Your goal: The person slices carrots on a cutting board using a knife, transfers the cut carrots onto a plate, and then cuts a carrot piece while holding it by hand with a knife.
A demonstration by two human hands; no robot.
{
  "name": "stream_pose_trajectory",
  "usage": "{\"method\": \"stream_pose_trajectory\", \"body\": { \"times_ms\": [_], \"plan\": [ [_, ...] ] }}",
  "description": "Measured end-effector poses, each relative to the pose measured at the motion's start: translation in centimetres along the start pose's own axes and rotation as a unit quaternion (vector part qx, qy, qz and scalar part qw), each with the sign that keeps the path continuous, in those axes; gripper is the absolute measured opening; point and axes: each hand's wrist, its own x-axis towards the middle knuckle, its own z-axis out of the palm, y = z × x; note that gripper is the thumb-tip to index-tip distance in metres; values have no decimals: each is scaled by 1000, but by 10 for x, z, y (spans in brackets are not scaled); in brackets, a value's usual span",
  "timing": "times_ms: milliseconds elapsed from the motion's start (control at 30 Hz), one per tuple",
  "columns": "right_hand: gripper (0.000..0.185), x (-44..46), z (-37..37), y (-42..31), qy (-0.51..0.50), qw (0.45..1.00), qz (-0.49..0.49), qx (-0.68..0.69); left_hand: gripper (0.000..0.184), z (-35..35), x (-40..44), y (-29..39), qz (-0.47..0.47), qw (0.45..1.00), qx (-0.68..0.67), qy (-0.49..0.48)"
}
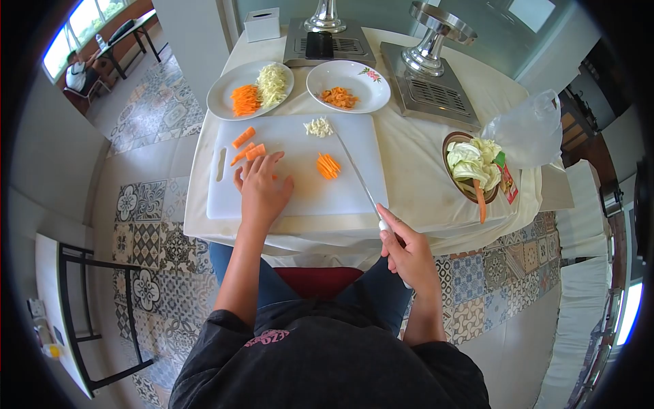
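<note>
My right hand (411,257) is wrapped round the white handle of a kitchen knife (359,172), index finger along its top. The blade slants across the white cutting board (231,194), its tip beside a small pile of chopped pale bits, perhaps garlic (318,127). My left hand (263,189) is over the board's left side with fingers spread and bent, just by some cut carrot chunks (255,151). An orange bit shows under its fingers; whether they touch it I cannot tell. Between my hands lies a small bunch of carrot sticks (328,165).
Behind the board stand a plate (216,102) of shredded carrot and cabbage and a flowered plate (378,95) with orange shreds. Two metal stoves (436,99) are at the back. Right are a bowl (449,146) of cabbage and carrot and a plastic bag (528,133). A person (80,73) sits far left.
</note>
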Motion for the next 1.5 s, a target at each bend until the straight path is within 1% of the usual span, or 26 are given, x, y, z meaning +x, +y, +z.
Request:
{"method": "stream_pose_trajectory", "body": {
  "times_ms": [33,133,233,333,433,533,633,833,933,1033,1133,1233,1333,1433,1500],
  "plan": [
    [46,0,-1,1,3,1000,5,-5,49,1,1,7,19,1000,4,4],
    [46,0,-2,4,17,1000,-1,11,58,16,13,15,95,995,-15,-24],
    [47,0,-3,5,14,1000,-4,7,70,24,20,29,123,989,-52,-66],
    [47,-2,-4,6,0,1000,10,-12,79,35,24,33,100,992,-42,-63],
    [47,-3,-4,9,0,1000,18,-7,83,35,24,42,72,993,-38,-88],
    [47,-3,-5,9,9,1000,10,-12,84,39,23,43,74,994,-34,-68],
    [47,-4,-6,9,7,1000,10,-6,83,39,25,45,74,994,-36,-77],
    [47,-6,-7,8,4,1000,18,-14,79,39,26,47,61,993,-34,-93],
    [48,-6,-7,8,3,1000,10,-20,76,38,23,48,63,994,-32,-80],
    [48,-6,-6,6,0,1000,8,-20,73,37,16,47,89,996,-17,-14],
    [47,-9,-6,7,-15,1000,-4,-5,66,21,5,35,94,995,-14,35],
    [47,-11,-4,-1,-25,1000,14,11,55,5,-8,4,-16,992,26,119],
    [47,-8,0,1,-31,999,3,11,47,-9,-13,-12,-111,987,46,106],
    [48,-3,5,2,-44,999,-13,1,33,-12,-14,-13,-92,991,31,90],
    [48,-4,7,2,-39,999,-20,1,22,-7,-13,-22,-32,995,0,97]
  ]
}}
